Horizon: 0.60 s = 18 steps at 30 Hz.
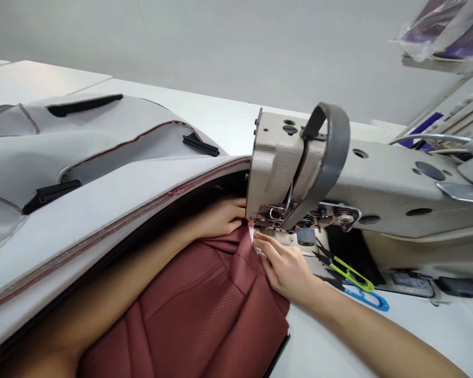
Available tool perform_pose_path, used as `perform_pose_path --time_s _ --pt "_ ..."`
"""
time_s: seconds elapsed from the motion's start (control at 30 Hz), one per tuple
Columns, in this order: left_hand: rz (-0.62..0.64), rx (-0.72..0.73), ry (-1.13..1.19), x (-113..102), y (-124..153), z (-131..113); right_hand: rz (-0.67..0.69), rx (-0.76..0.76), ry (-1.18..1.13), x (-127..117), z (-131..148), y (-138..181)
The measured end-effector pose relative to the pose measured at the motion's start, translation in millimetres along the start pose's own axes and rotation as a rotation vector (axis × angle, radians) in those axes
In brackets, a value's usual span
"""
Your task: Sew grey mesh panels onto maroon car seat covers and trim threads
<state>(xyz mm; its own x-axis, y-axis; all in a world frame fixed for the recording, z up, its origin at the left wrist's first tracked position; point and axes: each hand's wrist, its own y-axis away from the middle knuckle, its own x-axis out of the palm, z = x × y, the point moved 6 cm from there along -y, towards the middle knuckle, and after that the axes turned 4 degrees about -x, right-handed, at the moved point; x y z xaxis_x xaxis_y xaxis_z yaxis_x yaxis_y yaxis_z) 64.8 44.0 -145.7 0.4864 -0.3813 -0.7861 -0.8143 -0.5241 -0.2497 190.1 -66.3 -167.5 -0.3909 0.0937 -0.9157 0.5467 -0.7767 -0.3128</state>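
A beige sewing machine (370,178) stands on the white table, its head at centre. Dark red perforated leather (205,310) lies under the needle area. My left hand (220,216) reaches under a raised grey padded panel (102,205) and presses on the red leather just left of the machine head, fingers curled on the fabric. My right hand (286,265) lies flat on the leather's edge right beside the presser foot, fingers stretched out and pressed down. A small white tag (253,234) shows between the two hands. The needle itself is hidden.
Green thread snips (349,272) and blue snips (368,298) lie on the table under the machine arm. A grey strap (331,152) loops over the machine head. The grey panel carries black plastic clips (51,194). Plastic-wrapped goods (445,26) sit on a shelf at top right.
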Motion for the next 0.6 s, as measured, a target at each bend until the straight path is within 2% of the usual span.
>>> perform_pose_path --time_s 0.17,0.23,0.3,0.37,0.43,0.53,0.6 --pt "0.050 -0.038 -0.033 3 -1 2 -0.036 -0.029 -0.069 -1 1 -1" --pt "0.083 -0.047 -0.058 0 -1 -2 0.041 -0.030 -0.052 -1 7 -3" --pt "0.127 -0.061 -0.085 -9 6 -10 0.174 -0.038 -0.035 1 19 -5" --pt "0.161 -0.091 -0.113 -23 19 -22 0.282 -0.090 -0.013 2 40 -8" --pt "0.147 -0.171 -0.138 -40 36 -34 0.300 -0.182 -0.003 2 67 -13" --pt "0.029 -0.341 -0.162 -62 60 -44 0.239 -0.280 -0.052 6 110 -22" --pt "-0.094 -0.390 -0.139 -68 68 -49 0.204 -0.337 -0.098 11 143 -28"
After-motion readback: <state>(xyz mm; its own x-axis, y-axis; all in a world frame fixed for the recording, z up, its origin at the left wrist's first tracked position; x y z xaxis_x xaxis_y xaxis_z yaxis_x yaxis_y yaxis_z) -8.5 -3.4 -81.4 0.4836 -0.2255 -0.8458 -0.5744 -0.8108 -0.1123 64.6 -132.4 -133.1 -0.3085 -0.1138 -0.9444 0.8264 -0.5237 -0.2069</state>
